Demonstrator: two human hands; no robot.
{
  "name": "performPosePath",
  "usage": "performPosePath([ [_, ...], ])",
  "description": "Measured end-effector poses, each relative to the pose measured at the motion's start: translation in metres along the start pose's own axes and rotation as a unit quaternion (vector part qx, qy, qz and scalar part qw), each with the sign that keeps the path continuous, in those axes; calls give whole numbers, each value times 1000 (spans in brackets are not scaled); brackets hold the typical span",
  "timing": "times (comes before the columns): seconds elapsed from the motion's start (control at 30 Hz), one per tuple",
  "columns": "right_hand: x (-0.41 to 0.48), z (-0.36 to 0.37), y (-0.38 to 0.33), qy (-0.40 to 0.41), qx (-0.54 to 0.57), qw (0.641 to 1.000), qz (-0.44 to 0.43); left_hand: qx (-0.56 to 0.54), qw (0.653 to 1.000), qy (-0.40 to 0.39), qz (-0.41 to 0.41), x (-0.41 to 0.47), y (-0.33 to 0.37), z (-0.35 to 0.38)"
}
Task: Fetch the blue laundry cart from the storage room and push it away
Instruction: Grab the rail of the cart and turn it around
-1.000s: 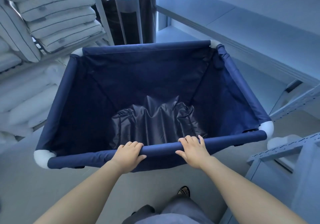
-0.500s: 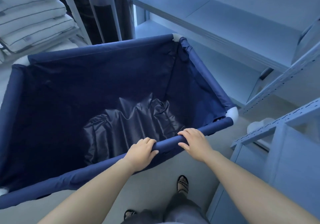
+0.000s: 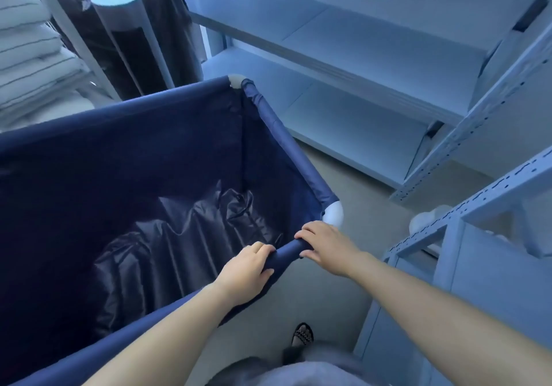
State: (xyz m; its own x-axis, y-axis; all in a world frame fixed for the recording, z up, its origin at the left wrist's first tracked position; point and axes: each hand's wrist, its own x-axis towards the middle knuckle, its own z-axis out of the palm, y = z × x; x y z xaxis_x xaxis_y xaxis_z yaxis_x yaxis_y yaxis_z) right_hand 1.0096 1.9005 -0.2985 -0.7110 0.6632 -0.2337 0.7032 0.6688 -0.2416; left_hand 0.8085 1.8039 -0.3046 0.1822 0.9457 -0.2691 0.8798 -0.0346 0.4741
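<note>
The blue laundry cart fills the left half of the view, a fabric bin on a tube frame with white corner joints. A crumpled dark plastic bag lies in its bottom. My left hand grips the cart's near rail. My right hand grips the same rail just to the right, next to the white corner joint. The cart's left part is out of view.
Metal shelving with bare boards runs along the right. A nearer shelf unit stands at my right. Stacked pillows sit on a rack at the far left. A tall cylinder stands behind the cart. My foot is on the grey floor.
The cart has swung to the left in view and turned, so its near right corner now points at me. Both hands have stayed on the rail, ending closer to that corner.
</note>
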Motion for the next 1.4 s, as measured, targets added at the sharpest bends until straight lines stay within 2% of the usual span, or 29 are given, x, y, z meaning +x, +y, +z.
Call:
performPosePath([
  [0.17, 5, -24, 37, 22, 7, 999, -23, -7, 1000, -4, 1, 27, 15, 5],
  [0.47, 31, -40, 64, 33, 36, 998, -27, -7, 998, -61, -27, 51, 12, -10],
  [0.67, 58, -56, 70, 32, 27, 998, -55, -38, 999, -10, -37, 93, 10, -32],
  [0.83, 88, -77, 91, 32, 5, 999, -40, -53, 997, 46, -34, 133, 10, -53],
  [0.97, 110, -83, 108, 31, 31, 999, -29, -43, 995, 78, -46, 157, 9, -65],
  [1.17, 149, -90, 143, -8, 34, 996, -81, -51, 979, 140, -136, 194, 18, -69],
  [1.4, 203, -120, 202, -39, 24, 982, -181, -63, 927, 190, -317, 241, 48, -67],
])
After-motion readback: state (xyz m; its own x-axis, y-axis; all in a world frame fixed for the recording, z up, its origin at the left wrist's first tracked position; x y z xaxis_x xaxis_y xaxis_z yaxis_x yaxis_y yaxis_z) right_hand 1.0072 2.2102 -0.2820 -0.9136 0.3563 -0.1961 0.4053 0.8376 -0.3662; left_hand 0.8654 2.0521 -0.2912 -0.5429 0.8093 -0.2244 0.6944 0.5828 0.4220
